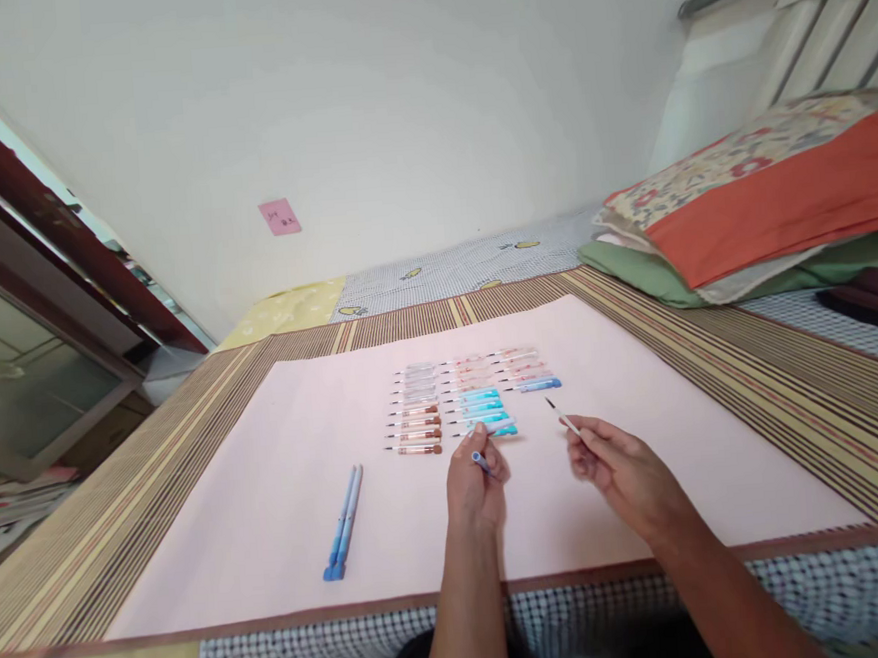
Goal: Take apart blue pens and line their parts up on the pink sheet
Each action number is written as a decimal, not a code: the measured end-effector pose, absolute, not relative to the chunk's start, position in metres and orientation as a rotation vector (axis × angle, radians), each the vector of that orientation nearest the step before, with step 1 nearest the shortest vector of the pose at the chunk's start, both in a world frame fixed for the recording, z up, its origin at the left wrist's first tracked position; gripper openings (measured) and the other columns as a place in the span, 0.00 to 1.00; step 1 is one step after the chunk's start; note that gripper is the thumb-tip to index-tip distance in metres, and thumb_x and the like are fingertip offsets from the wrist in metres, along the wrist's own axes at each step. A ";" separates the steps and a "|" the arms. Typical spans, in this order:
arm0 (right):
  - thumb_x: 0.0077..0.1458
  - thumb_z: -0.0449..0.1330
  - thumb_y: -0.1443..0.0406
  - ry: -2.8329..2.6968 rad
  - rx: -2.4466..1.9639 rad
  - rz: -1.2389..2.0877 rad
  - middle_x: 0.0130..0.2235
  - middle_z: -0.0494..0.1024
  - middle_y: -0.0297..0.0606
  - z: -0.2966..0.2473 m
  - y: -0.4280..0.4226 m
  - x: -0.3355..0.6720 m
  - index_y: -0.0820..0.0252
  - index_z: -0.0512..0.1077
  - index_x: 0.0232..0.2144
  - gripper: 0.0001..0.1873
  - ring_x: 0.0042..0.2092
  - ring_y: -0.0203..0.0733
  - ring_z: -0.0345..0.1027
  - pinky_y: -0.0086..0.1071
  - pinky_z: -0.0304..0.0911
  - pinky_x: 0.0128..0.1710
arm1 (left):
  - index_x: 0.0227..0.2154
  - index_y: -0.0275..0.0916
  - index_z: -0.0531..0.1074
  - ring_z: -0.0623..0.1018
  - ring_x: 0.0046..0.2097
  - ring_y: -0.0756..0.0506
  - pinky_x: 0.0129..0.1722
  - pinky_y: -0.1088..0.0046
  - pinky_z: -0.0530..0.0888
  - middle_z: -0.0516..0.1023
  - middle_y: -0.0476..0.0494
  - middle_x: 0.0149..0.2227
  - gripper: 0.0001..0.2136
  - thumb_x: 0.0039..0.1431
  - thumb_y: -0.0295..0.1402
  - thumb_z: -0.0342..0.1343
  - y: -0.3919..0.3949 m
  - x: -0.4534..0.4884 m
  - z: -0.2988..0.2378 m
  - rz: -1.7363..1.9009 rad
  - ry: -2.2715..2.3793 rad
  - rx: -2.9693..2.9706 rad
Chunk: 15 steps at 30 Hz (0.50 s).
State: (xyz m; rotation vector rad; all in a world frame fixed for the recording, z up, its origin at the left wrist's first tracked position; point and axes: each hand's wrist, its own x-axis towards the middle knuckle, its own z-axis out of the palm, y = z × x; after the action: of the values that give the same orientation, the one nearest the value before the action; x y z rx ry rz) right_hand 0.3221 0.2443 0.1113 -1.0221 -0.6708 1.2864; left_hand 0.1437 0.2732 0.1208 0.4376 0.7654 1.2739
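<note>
My left hand (476,475) is closed around a pen barrel (480,460). The barrel's round blue open end faces me, and its pale end sticks out past the fingers over the light-blue pieces. My right hand (620,462) pinches a slim white pen refill (568,421) with a dark tip pointing up and left, apart from the barrel. Just beyond the hands lie rows of slim pens or pen parts with dark tips toward the left: brown ones (420,435), light-blue ones (482,406), clear ones (419,375), pinkish ones (521,363) and a darker blue one (540,385).
Two blue pens (341,524) lie side by side at the left on a pale pink sheet (271,501). Beneath is a striped mat (143,510) on a bed. Folded bedding (768,196) is stacked at the right, and a white wall (394,122) rises behind.
</note>
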 end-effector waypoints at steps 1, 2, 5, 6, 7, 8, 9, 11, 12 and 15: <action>0.38 0.77 0.53 -0.617 -0.963 1.351 0.30 0.71 0.34 0.114 0.244 0.318 0.62 0.79 0.39 0.28 0.30 0.34 0.62 0.28 0.60 0.27 | 0.25 0.37 0.67 0.56 0.18 0.57 0.20 0.78 0.52 0.60 0.58 0.14 0.24 0.47 0.50 0.73 0.273 0.144 0.121 1.270 0.768 0.444; 0.38 0.77 0.53 -0.585 -0.923 1.392 0.29 0.68 0.32 0.116 0.243 0.314 0.63 0.79 0.38 0.27 0.29 0.32 0.59 0.27 0.58 0.26 | 0.25 0.37 0.68 0.56 0.18 0.56 0.20 0.78 0.52 0.60 0.58 0.14 0.23 0.47 0.49 0.73 0.273 0.144 0.120 1.266 0.773 0.448; 0.45 0.74 0.47 -0.624 -0.939 1.367 0.24 0.58 0.27 0.122 0.239 0.305 0.62 0.78 0.32 0.25 0.25 0.30 0.52 0.27 0.53 0.23 | 0.24 0.38 0.65 0.57 0.18 0.56 0.20 0.77 0.51 0.60 0.58 0.14 0.24 0.47 0.49 0.73 0.272 0.145 0.120 1.252 0.783 0.455; 0.49 0.71 0.44 -0.680 -0.983 1.314 0.23 0.56 0.26 0.123 0.237 0.303 0.61 0.76 0.31 0.25 0.25 0.31 0.50 0.28 0.52 0.23 | 0.23 0.39 0.63 0.57 0.18 0.56 0.20 0.77 0.51 0.60 0.58 0.15 0.25 0.46 0.49 0.73 0.272 0.145 0.120 1.248 0.786 0.459; 0.52 0.68 0.43 -0.755 -1.043 1.240 0.22 0.55 0.26 0.124 0.236 0.302 0.59 0.75 0.31 0.25 0.24 0.32 0.49 0.28 0.51 0.22 | 0.22 0.39 0.62 0.56 0.18 0.56 0.20 0.77 0.51 0.60 0.58 0.15 0.26 0.46 0.48 0.74 0.272 0.145 0.120 1.245 0.791 0.467; 0.55 0.65 0.42 -0.843 -1.116 1.141 0.21 0.55 0.26 0.126 0.234 0.301 0.58 0.74 0.31 0.25 0.23 0.33 0.49 0.29 0.50 0.22 | 0.22 0.40 0.61 0.56 0.18 0.56 0.20 0.77 0.51 0.60 0.58 0.14 0.26 0.45 0.48 0.74 0.272 0.146 0.120 1.243 0.797 0.479; 0.58 0.62 0.42 -0.941 -1.192 1.023 0.20 0.56 0.26 0.127 0.232 0.301 0.57 0.73 0.32 0.24 0.23 0.34 0.50 0.30 0.51 0.22 | 0.22 0.40 0.61 0.56 0.18 0.56 0.20 0.77 0.51 0.60 0.58 0.14 0.26 0.44 0.48 0.74 0.272 0.146 0.120 1.240 0.806 0.495; 0.60 0.60 0.44 -1.131 -1.317 0.767 0.21 0.61 0.28 0.131 0.228 0.300 0.56 0.74 0.36 0.22 0.22 0.35 0.52 0.32 0.53 0.23 | 0.22 0.40 0.62 0.56 0.18 0.56 0.20 0.77 0.50 0.60 0.58 0.14 0.26 0.42 0.48 0.74 0.272 0.146 0.119 1.225 0.827 0.539; 0.60 0.61 0.45 -1.218 -1.354 0.654 0.22 0.65 0.29 0.133 0.227 0.300 0.55 0.74 0.39 0.21 0.23 0.36 0.55 0.32 0.56 0.25 | 0.22 0.40 0.62 0.57 0.18 0.56 0.20 0.76 0.50 0.60 0.58 0.14 0.26 0.41 0.48 0.74 0.273 0.146 0.118 1.212 0.838 0.562; 0.60 0.62 0.50 -1.462 -1.340 0.422 0.34 0.79 0.37 0.134 0.228 0.298 0.54 0.75 0.45 0.18 0.31 0.43 0.71 0.36 0.67 0.35 | 0.23 0.40 0.65 0.57 0.17 0.56 0.20 0.75 0.50 0.61 0.58 0.13 0.24 0.37 0.47 0.74 0.273 0.148 0.115 1.150 0.875 0.611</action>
State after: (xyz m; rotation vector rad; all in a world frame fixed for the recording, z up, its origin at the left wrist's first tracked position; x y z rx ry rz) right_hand 0.2975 0.2282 0.1340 -1.3398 -1.4625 0.4219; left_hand 0.1476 0.2730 0.1148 0.6112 0.8746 1.1505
